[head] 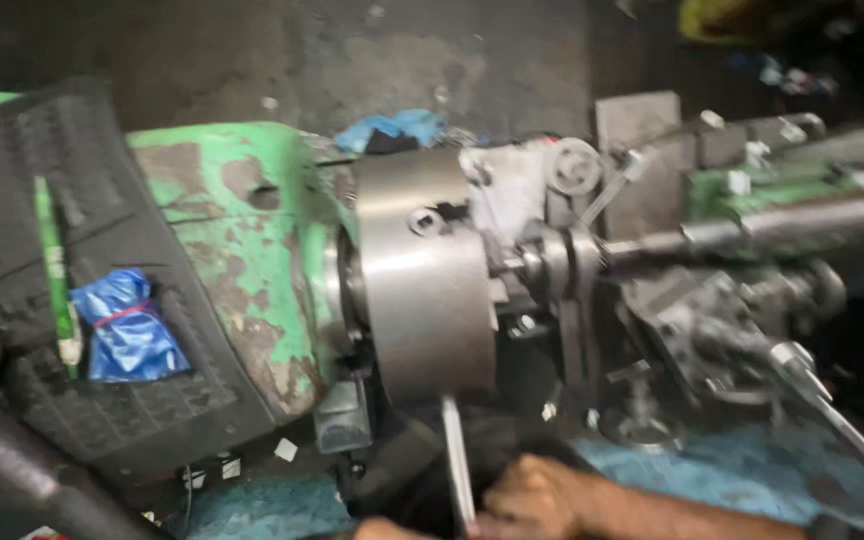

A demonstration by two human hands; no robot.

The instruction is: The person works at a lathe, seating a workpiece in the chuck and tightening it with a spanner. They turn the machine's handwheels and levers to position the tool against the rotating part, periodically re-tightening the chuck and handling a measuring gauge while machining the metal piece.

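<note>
A: What did the head view show at the lathe?

B: 1 big steel chuck [427, 275] sat at frame centre, mounted on the worn green headstock [237, 240]. A grey shaft [752, 232] ran out from its face toward the right.

A: Hands?

B: Right hand [532, 497] came in from the lower right, fist closed around a thin metal rod [455, 460]. The rod stood nearly upright, top end just under the chuck's lower edge. Contact with the chuck was too blurred to call.

A: Left hand?

B: Only a sliver at the bottom edge [387, 530], just beside the rod. Couldn't tell if it was open or gripping.

A: Anything else nearby?

B: Black rubber mat [102, 330] draped over the left of the machine, with 1 blue plastic bag [127, 325] and 1 green pen [52, 260] lying on it. Bag sat just right of the pen. Carriage hardware [712, 320] sat right of the chuck, below the shaft.
</note>
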